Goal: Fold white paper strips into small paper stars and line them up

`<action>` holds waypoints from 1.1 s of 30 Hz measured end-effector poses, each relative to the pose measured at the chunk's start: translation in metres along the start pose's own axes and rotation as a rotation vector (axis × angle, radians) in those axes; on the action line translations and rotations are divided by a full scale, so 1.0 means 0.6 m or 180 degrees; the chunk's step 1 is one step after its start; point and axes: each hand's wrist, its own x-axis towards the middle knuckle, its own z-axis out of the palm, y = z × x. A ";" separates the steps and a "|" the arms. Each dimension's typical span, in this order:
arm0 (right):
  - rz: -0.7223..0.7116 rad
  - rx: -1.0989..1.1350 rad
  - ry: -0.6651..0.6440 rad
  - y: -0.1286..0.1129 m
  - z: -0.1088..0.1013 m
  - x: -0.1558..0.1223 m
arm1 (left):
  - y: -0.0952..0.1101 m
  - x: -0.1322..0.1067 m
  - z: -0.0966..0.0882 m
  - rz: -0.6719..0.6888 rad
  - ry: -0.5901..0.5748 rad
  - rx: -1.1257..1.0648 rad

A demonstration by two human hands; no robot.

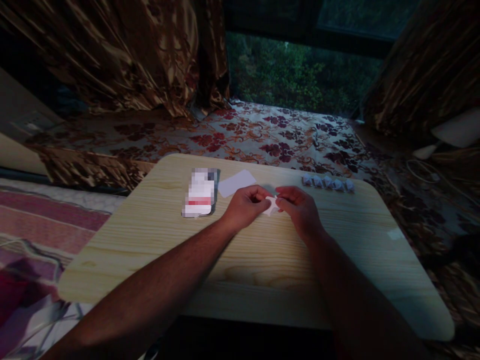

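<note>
A small folded piece of white paper (pixel 270 206) is pinched between both hands over the middle of the wooden table. My left hand (pixel 247 204) grips its left side with thumb and fingers. From the right, my right hand (pixel 300 205) holds the other side, thumb against the paper. Just beyond my left hand lies a flat pale sheet of paper (pixel 236 183). At the table's far right, several small folded white paper shapes (pixel 328 182) stand in a row. The folds hidden behind my fingers do not show.
Left of the sheet, a blurred-out white item with a red band (pixel 199 192) lies on the table (pixel 150 240). A scrap of clear tape or paper (pixel 395 234) sits near the right edge. Behind are a flowered window seat (pixel 285 132), curtains (pixel 150 55) and a white cable (pixel 422 172).
</note>
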 end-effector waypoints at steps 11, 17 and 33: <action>-0.0089 0.0121 0.0186 -0.001 0.005 -0.003 | 0.000 -0.002 0.005 -0.0175 0.0057 -0.0367; -0.0143 -0.0257 0.0046 0.002 0.005 -0.004 | -0.002 0.000 0.002 -0.0070 0.0129 -0.0507; -0.0394 -0.0512 -0.0001 0.007 0.003 -0.008 | 0.003 -0.004 0.008 0.0261 0.0387 -0.0108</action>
